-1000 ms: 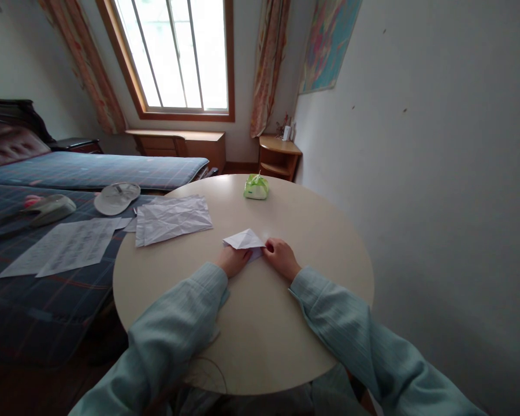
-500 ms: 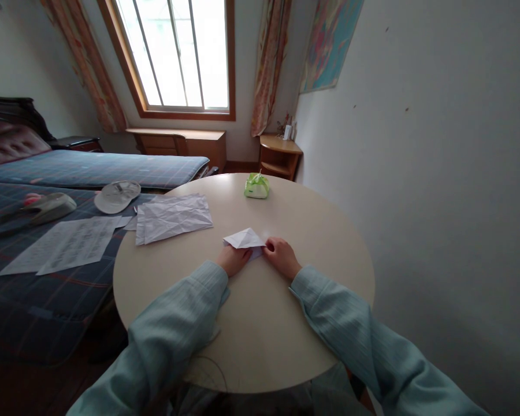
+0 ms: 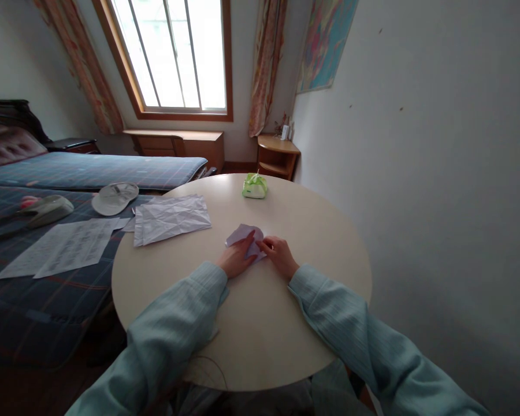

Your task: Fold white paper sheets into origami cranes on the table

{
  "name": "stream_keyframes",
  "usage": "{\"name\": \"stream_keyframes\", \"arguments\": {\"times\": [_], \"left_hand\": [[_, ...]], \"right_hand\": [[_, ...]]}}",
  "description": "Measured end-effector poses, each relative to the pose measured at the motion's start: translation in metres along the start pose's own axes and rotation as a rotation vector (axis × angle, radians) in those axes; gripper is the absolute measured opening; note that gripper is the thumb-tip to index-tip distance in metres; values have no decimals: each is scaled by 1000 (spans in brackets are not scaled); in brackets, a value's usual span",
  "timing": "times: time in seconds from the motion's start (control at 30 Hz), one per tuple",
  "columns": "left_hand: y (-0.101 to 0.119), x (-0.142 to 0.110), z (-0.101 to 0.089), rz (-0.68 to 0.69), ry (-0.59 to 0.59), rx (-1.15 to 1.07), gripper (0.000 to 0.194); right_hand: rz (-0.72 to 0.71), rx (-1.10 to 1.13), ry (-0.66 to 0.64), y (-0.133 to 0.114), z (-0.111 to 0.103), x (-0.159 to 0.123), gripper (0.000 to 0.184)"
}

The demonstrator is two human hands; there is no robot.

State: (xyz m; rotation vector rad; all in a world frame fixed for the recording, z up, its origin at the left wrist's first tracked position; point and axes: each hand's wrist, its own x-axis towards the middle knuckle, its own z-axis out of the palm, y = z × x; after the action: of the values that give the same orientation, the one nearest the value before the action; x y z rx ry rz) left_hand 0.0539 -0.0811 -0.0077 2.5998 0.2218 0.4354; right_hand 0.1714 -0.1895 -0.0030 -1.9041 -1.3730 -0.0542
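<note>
A folded sheet of white paper (image 3: 243, 231) lies near the middle of the round cream table (image 3: 312, 323), partly covered by my hands. Across its left part rests my left hand (image 3: 237, 258), with the fingers stretched out over the paper. My right hand (image 3: 279, 254) pinches the paper's right edge between thumb and fingers. Part of the fold is hidden beneath the fingers.
Crumpled white sheets (image 3: 173, 218) lie at the table's left. A green tissue pack (image 3: 255, 186) stands toward the far edge. On the bed to the left are printed papers (image 3: 71, 245) and a light cap (image 3: 115, 198). A wall runs along the right.
The paper's raised flap has been pressed lower and now looks rounded. My left fingers have come from beneath the flap to lie on top. My right hand stays at the right edge.
</note>
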Motion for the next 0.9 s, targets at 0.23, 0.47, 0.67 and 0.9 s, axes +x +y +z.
{"name": "stream_keyframes", "arguments": {"times": [0.23,0.47,0.67,0.9], "left_hand": [[10,-3,-1,34,-44,-49,70],[10,-2,1,0,11,-115,41],[4,-1,4,0,41,-127,32],[-5,0,7,-12,35,-49,35]], "right_hand": [[128,54,41,1,-1,-1,43],[172,84,36,-2,-4,-2,47],[130,26,32,-2,-1,-2,39],[172,-21,-13,1,2,-1,27]]}}
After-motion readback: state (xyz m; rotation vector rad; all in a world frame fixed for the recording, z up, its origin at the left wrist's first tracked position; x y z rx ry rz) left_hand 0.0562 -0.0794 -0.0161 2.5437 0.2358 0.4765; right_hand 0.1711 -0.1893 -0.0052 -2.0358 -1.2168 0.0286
